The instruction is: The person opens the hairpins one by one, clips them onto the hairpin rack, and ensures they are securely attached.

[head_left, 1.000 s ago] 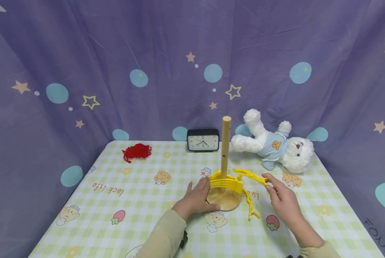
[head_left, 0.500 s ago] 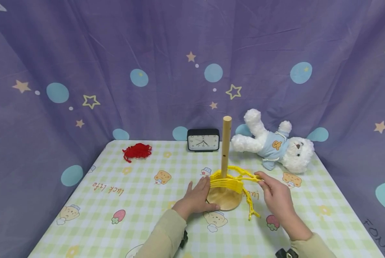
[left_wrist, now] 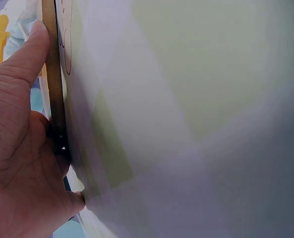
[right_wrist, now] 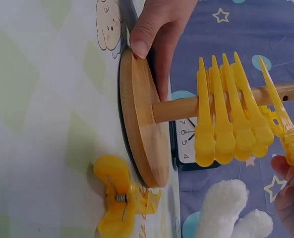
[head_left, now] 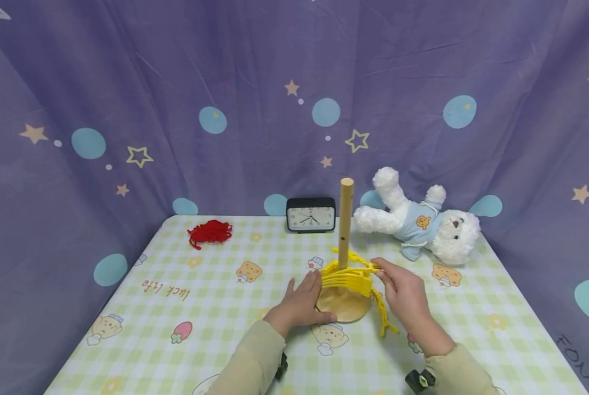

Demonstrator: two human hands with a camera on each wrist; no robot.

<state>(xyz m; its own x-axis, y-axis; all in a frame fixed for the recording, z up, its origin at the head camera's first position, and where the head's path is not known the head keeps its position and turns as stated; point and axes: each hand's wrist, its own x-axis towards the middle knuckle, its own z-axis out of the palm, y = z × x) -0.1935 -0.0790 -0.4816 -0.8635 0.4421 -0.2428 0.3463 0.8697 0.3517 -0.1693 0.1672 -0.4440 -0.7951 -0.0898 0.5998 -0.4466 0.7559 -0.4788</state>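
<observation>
A round wooden base with an upright post stands on the table. My left hand holds the base by its left edge, thumb at the front rim. Several yellow alligator hair clips are clamped side by side low on the post. My right hand pinches another yellow hair clip by its handle end. Its jaws are spread, one on either side of the post, above the clamped ones. In the left wrist view, my left thumb lies along the base's edge; the fingers are partly hidden.
One loose yellow hair clip lies right of the base. Behind stand a black clock and a white plush bear lying on its side. Red yarn lies back left on the checked tablecloth.
My right hand has moved left with the pinched hair clip. Its jaws have spread and come around the post. My left hand has stayed on the base.
</observation>
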